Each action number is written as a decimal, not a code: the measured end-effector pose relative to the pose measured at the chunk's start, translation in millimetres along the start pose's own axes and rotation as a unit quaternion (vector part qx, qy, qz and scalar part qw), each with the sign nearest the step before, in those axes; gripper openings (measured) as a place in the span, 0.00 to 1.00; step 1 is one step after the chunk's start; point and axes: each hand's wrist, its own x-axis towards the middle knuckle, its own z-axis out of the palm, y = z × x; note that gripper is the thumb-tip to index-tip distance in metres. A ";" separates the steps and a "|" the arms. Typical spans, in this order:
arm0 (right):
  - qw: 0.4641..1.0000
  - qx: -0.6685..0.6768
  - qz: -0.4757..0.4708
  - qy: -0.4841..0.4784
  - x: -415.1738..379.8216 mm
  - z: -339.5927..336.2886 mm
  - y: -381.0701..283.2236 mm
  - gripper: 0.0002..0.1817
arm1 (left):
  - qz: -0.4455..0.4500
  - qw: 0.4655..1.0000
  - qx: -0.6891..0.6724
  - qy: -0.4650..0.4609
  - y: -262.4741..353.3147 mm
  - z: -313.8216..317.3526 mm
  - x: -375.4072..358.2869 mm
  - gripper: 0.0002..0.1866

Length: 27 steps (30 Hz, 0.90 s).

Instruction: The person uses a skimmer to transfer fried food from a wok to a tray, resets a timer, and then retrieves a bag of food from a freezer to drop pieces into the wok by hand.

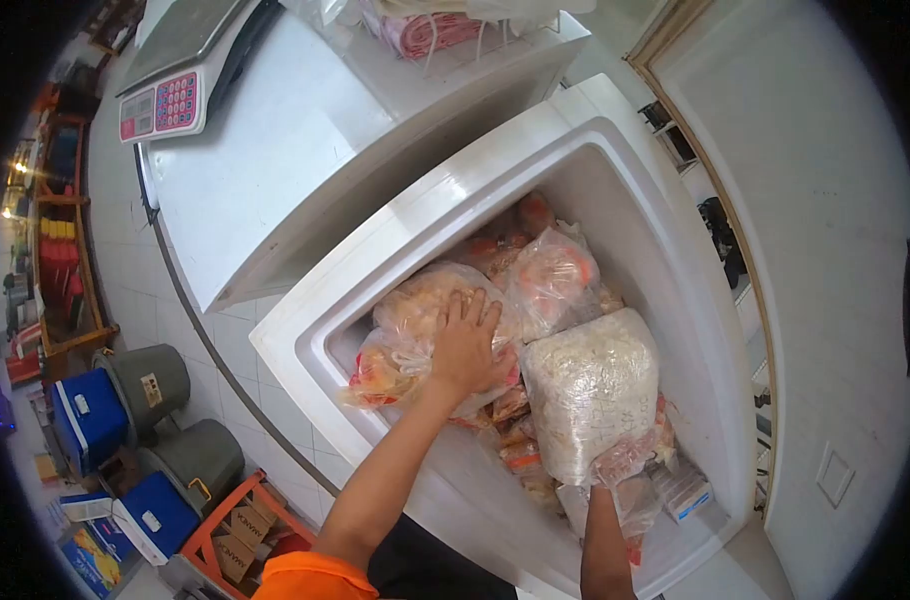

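My left hand (465,345) lies with fingers spread on a clear plastic bag of pale food (415,305) inside a white chest freezer (675,230). Beside it sits a knotted bag with orange-red contents (550,275). A large block wrapped in clear plastic (595,385), whitish inside with faint writing, lies to the right. My right hand (601,497) reaches in at the block's lower end, where crumpled plastic hides the fingers. Close to that hand is a clear pack with a blue label (683,490). Smaller orange-brown packs (520,450) lie underneath.
A white surface (275,170) beyond the freezer carries a scale with a pink keypad (162,107) and a wire rack of plastic bags (440,35). Blue coolers (90,415), grey bins (190,465) and an orange crate with boxes (240,535) stand on the floor at left.
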 end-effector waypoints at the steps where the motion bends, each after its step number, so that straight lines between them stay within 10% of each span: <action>1: 1.000 -0.004 -0.005 -0.001 0.1 0.9 0.2 0.25 | 0.009 1.000 -0.006 0.018 -0.5 -2.6 0.3 0.36; 18: 0.969 -0.105 -0.172 0.141 -14.9 18.6 46.6 0.23 | -0.014 0.997 0.043 0.065 16.5 14.5 -1.3 0.29; 23: 0.981 -0.110 -0.128 0.100 -12.2 -0.8 33.8 0.23 | -0.155 0.975 0.064 0.146 66.8 40.7 14.3 0.29; 27: 0.982 -0.122 0.136 0.041 -56.9 17.2 72.5 0.28 | 0.145 0.977 -0.068 0.139 134.4 95.4 29.9 0.31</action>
